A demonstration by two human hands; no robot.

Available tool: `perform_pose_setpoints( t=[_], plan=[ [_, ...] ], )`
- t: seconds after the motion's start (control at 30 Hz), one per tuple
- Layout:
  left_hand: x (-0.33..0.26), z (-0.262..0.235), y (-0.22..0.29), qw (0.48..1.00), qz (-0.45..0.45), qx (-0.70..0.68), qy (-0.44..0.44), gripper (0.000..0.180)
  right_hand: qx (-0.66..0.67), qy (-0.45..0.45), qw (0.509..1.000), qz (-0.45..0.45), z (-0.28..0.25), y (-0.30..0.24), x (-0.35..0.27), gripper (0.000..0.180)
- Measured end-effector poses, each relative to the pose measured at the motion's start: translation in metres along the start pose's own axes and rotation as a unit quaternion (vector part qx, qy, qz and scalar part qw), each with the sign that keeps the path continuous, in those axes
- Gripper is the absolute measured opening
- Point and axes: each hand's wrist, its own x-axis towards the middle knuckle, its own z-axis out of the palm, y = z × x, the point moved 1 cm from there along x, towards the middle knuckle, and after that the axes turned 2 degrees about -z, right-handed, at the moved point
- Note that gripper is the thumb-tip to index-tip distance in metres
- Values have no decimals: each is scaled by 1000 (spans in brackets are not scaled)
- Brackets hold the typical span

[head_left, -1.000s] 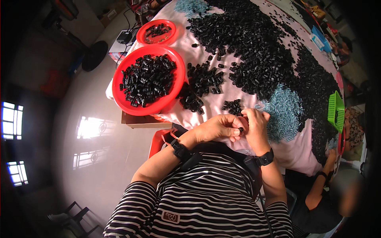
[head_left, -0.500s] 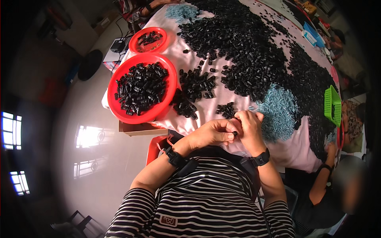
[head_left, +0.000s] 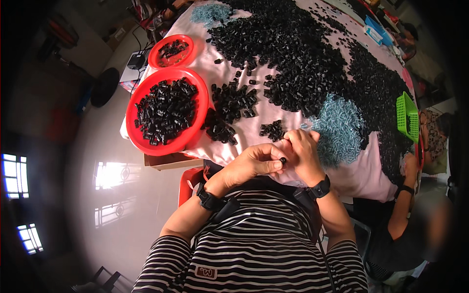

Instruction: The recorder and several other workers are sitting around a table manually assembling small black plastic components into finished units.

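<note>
Between thumb and fingers of my left hand (head_left: 259,162) is a small black plastic piece (head_left: 283,160), its rounded end showing. My right hand (head_left: 304,152) touches or nearly touches the left, fingers curled in and pressed together; whatever they hold is hidden. Just beyond both hands lies a small cluster of black plastic pieces (head_left: 272,130) on the pink cloth (head_left: 249,139). Next to my right hand spreads a heap of small pale-blue clear parts (head_left: 339,131). Larger groups of black cylindrical pieces (head_left: 234,102) sit farther left.
A red basin (head_left: 132,107) full of black pieces stands at the left, with a smaller red basin (head_left: 191,51) behind it. Black caps (head_left: 298,68) cover much of the table. At right are a green basket (head_left: 407,117) and a co-worker's arm (head_left: 404,205).
The whole view has shifted slightly, so the table things sit farther left. My hands stay close together, and the black piece in my left hand shows a little more clearly.
</note>
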Motion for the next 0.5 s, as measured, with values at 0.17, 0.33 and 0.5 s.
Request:
perform_pose_setpoints(
  t=[0.17,0.33,0.5],
  plan=[
    [-6,7,6,1000,0,3,21,17,-3,8,1000,6,5,6,-4,6],
    [-13,12,11,1000,13,-17,18,19,-6,41,999,10,-4,-1,-3,9],
    [-15,18,13,997,-1,-9,75,25,264,80,949,152,-37,-27,-1,9]
  ],
)
